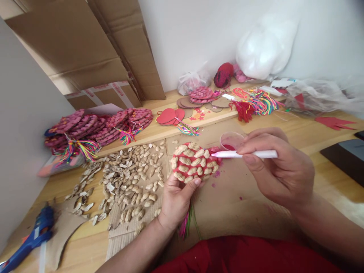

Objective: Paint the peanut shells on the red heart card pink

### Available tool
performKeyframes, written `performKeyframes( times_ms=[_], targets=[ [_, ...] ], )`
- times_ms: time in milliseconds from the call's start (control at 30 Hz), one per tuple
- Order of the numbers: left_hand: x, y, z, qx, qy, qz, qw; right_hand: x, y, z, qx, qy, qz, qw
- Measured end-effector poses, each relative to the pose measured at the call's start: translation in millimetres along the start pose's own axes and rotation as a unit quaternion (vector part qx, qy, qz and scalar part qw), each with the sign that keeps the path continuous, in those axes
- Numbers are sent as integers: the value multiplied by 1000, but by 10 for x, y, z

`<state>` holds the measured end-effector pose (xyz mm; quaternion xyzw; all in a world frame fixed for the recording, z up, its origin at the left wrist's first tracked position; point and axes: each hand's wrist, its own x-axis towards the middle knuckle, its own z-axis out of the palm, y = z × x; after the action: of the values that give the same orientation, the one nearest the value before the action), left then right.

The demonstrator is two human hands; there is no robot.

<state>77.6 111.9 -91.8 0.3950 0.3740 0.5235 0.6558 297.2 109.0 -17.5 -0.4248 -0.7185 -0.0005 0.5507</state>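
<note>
My left hand [176, 199] grips the lower edge of a round red disc covered with peanut shells [193, 162], a coloured tassel hanging below my palm. My right hand [277, 172] pinches a white paintbrush handle [244, 154], whose tip touches the disc's right edge. Just behind the brush stands a small clear cup of red paint [231, 140]. Both hands hover over a brown cardboard sheet [236, 197] marked with pink paint spots.
Loose peanut shells [127, 182] spread to the left. Painted pink discs with tassels [93, 127] pile at the back left, more discs, red cut-outs and coloured threads [256, 102] along the back. A blue glue gun [34, 237] lies bottom left. Cardboard boxes lean on the wall.
</note>
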Motion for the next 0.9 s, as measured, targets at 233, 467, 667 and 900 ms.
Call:
performKeyframes(
  times_ms=[233, 467, 667, 900],
  targets=[
    [2, -1, -8, 14, 14, -2, 1000, 2, -3, -5, 0, -10, 30, 1000],
    [7, 20, -7, 10, 8, -1, 1000, 21, 8, -21, 32, 10, 39, 999],
    [1, -19, -43, 31, 8, 28, 999, 25, -5, -25, 22, -13, 39, 999],
    [21, 12, -6, 15, -3, 29, 999, 32, 9, -43, 0, 19, 39, 999]
  ],
)
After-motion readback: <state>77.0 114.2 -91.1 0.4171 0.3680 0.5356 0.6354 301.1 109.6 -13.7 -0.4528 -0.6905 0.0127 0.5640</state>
